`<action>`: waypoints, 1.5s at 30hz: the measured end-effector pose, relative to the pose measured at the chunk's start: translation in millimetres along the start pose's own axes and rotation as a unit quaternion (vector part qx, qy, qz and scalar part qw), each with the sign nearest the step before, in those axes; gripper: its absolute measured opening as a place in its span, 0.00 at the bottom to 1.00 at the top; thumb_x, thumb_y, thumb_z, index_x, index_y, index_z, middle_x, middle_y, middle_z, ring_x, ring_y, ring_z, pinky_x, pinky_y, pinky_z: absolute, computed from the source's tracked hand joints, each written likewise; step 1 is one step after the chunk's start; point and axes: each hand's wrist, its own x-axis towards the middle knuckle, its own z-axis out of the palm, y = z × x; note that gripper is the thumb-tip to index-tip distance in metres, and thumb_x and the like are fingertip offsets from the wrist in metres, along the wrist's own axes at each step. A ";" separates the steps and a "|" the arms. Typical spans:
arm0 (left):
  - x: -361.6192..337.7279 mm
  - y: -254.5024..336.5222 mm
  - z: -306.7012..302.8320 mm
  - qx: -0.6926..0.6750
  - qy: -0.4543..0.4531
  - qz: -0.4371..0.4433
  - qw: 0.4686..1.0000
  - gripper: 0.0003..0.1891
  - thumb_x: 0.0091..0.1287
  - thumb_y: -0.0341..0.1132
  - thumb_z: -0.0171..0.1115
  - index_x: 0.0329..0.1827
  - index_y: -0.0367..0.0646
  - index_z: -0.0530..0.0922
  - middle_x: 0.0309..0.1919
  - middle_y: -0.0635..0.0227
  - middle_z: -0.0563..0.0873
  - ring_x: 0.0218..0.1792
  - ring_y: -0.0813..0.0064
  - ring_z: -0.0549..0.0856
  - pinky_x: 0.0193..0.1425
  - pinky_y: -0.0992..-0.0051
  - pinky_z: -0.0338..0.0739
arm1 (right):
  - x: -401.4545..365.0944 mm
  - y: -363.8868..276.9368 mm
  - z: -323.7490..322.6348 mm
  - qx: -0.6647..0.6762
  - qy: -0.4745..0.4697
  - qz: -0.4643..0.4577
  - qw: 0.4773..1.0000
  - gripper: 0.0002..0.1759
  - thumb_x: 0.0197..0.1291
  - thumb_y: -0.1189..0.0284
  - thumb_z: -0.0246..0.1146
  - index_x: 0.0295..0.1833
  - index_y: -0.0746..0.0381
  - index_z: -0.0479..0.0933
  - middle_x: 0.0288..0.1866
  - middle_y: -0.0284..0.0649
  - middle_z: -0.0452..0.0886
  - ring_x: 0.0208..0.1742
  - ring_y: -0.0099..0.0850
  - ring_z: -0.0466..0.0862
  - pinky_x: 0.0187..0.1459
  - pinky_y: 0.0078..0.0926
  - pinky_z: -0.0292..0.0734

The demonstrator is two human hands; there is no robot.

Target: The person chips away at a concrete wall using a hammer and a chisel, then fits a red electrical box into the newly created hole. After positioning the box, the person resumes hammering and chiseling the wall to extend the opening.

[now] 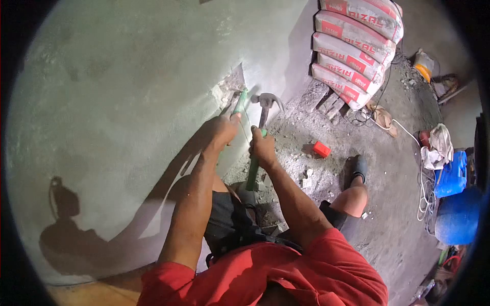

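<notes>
My left hand (224, 128) is closed around a green-gripped chisel (241, 101), held against the wall at a chipped hole (229, 86). Its far tip is hard to make out in the hole's shadow. In my right hand (263, 149) is a claw hammer (264, 115) with a dark metal head and a green handle. The hammer head is just right of the chisel, with a small gap between them. Rough, broken plaster shows inside the hole, low on the pale green wall (127, 92).
Stacked cement bags (352, 56) rest on a wooden pallet (332, 104) at upper right. A red box (321, 149) and rubble (306, 181) lie on the floor near my foot (359, 168). Blue containers (451, 176) and a white cable (422, 199) are at far right.
</notes>
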 end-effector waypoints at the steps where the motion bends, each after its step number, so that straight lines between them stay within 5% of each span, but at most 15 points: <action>1: -3.0 5.1 -4.1 -0.005 -0.009 0.001 1.000 0.25 0.75 0.51 0.52 0.48 0.32 0.78 0.23 0.62 0.79 0.20 0.68 0.79 0.25 0.64 0.75 | 7.3 -2.1 -10.1 0.090 -0.051 0.040 0.994 0.18 0.69 0.58 0.63 0.30 0.57 0.71 0.17 0.32 0.71 0.14 0.25 0.72 0.18 0.28 0.67; 7: 0.7 -2.6 -5.9 -0.080 -0.048 -0.013 0.996 0.24 0.75 0.52 0.54 0.46 0.34 0.77 0.20 0.70 0.74 0.17 0.74 0.72 0.21 0.68 0.70 | -23.9 -24.2 -33.0 0.122 0.092 -0.173 0.973 0.25 0.73 0.53 0.56 0.26 0.59 0.70 0.16 0.34 0.71 0.14 0.26 0.72 0.18 0.27 0.68; 13: 6.9 -17.5 -5.8 -0.203 -0.039 -0.010 0.978 0.24 0.75 0.55 0.55 0.43 0.36 0.78 0.20 0.72 0.74 0.15 0.78 0.71 0.18 0.71 0.68 | -5.9 -10.9 15.2 0.001 -0.084 0.053 0.995 0.20 0.69 0.56 0.63 0.31 0.58 0.72 0.18 0.32 0.71 0.15 0.24 0.71 0.18 0.27 0.68; 17: -20.3 -30.1 -14.2 -0.495 -0.044 0.004 0.868 0.24 0.75 0.56 0.54 0.42 0.40 0.79 0.19 0.75 0.72 0.14 0.86 0.69 0.17 0.77 0.65 | -22.2 -32.8 -2.5 0.055 -0.041 -0.034 0.997 0.19 0.71 0.56 0.61 0.30 0.58 0.72 0.19 0.32 0.71 0.15 0.25 0.71 0.19 0.27 0.68; 20: -20.4 -34.1 7.9 -0.276 -0.004 -0.019 0.961 0.25 0.76 0.55 0.53 0.44 0.36 0.79 0.23 0.65 0.80 0.19 0.70 0.79 0.23 0.67 0.73 | -24.6 -44.1 -51.3 0.022 -0.005 -0.057 0.998 0.24 0.72 0.55 0.60 0.26 0.59 0.72 0.18 0.34 0.73 0.15 0.25 0.73 0.17 0.26 0.66; 21: 4.9 -57.5 28.3 -0.148 0.096 0.066 0.982 0.27 0.75 0.53 0.53 0.48 0.30 0.78 0.31 0.48 0.86 0.30 0.46 0.85 0.35 0.56 0.78 | -30.1 -53.2 -67.8 0.021 0.004 -0.048 0.999 0.24 0.72 0.55 0.60 0.26 0.59 0.72 0.19 0.34 0.74 0.15 0.25 0.73 0.17 0.26 0.66; 24: 16.1 -46.8 29.6 -0.032 0.204 0.231 0.951 0.24 0.77 0.53 0.50 0.38 0.39 0.77 0.19 0.72 0.73 0.19 0.73 0.76 0.21 0.69 0.69 | -41.0 -68.6 -125.2 -0.034 0.038 -0.054 0.997 0.23 0.72 0.55 0.60 0.28 0.60 0.73 0.19 0.33 0.73 0.14 0.25 0.72 0.17 0.25 0.67; 28: -3.3 -12.6 26.2 -0.207 -0.011 -0.029 0.978 0.26 0.74 0.58 0.55 0.36 0.40 0.78 0.20 0.70 0.76 0.20 0.70 0.77 0.21 0.67 0.69 | -51.6 -78.7 -193.0 -0.102 0.085 -0.056 0.990 0.22 0.73 0.55 0.57 0.31 0.61 0.73 0.20 0.33 0.71 0.14 0.26 0.72 0.17 0.26 0.69; 30: -32.9 -5.0 27.1 -0.164 -0.163 0.003 0.973 0.26 0.75 0.57 0.54 0.36 0.39 0.78 0.22 0.67 0.78 0.23 0.66 0.80 0.26 0.66 0.72 | -55.4 -75.4 -211.5 0.007 0.105 -0.014 0.994 0.23 0.72 0.53 0.58 0.32 0.60 0.74 0.20 0.34 0.72 0.14 0.26 0.73 0.16 0.26 0.69; 32: -55.5 -14.2 48.2 -0.043 0.000 0.185 0.982 0.27 0.76 0.55 0.52 0.42 0.33 0.78 0.27 0.46 0.83 0.29 0.47 0.84 0.36 0.54 0.76 | -54.8 -69.9 -224.2 0.117 0.106 0.022 0.987 0.22 0.71 0.49 0.59 0.36 0.57 0.71 0.20 0.32 0.70 0.14 0.25 0.72 0.16 0.26 0.68; 38: -5.2 -52.5 56.8 -0.088 0.106 0.045 0.989 0.27 0.76 0.53 0.52 0.44 0.31 0.77 0.32 0.40 0.83 0.35 0.40 0.83 0.41 0.52 0.75 | -62.1 -85.3 -216.0 0.262 0.071 -0.003 0.963 0.19 0.74 0.49 0.55 0.40 0.53 0.71 0.20 0.26 0.69 0.14 0.22 0.69 0.18 0.23 0.66; 40: -8.6 -49.5 72.5 -0.095 0.048 0.013 0.994 0.27 0.76 0.54 0.53 0.45 0.31 0.77 0.30 0.44 0.83 0.33 0.45 0.84 0.40 0.54 0.76 | -63.7 -87.3 -218.5 0.276 0.059 -0.001 0.959 0.19 0.74 0.49 0.55 0.41 0.54 0.72 0.20 0.26 0.69 0.14 0.21 0.70 0.18 0.23 0.67; 42: -44.9 -15.9 73.7 -0.037 -0.243 -0.062 0.967 0.27 0.75 0.55 0.54 0.47 0.33 0.77 0.28 0.49 0.82 0.32 0.53 0.84 0.38 0.56 0.76 | -65.2 -85.5 -220.9 0.267 0.025 0.003 0.963 0.19 0.74 0.49 0.55 0.41 0.53 0.72 0.19 0.25 0.69 0.14 0.22 0.70 0.19 0.23 0.68; 43: -51.0 -19.8 77.6 -0.032 -0.246 -0.065 0.967 0.27 0.75 0.55 0.54 0.47 0.33 0.77 0.28 0.49 0.82 0.32 0.53 0.84 0.38 0.56 0.76 | -65.0 -84.4 -221.7 0.251 0.028 0.004 0.968 0.19 0.74 0.49 0.55 0.40 0.53 0.71 0.19 0.25 0.68 0.15 0.22 0.71 0.19 0.24 0.70; 45: -56.0 -21.9 83.2 -0.047 -0.044 0.168 0.984 0.24 0.75 0.53 0.57 0.50 0.36 0.75 0.29 0.63 0.77 0.32 0.63 0.80 0.38 0.60 0.75 | -64.3 -81.4 -222.5 0.259 0.040 0.021 0.965 0.19 0.74 0.49 0.55 0.40 0.54 0.71 0.19 0.25 0.68 0.15 0.22 0.71 0.19 0.24 0.71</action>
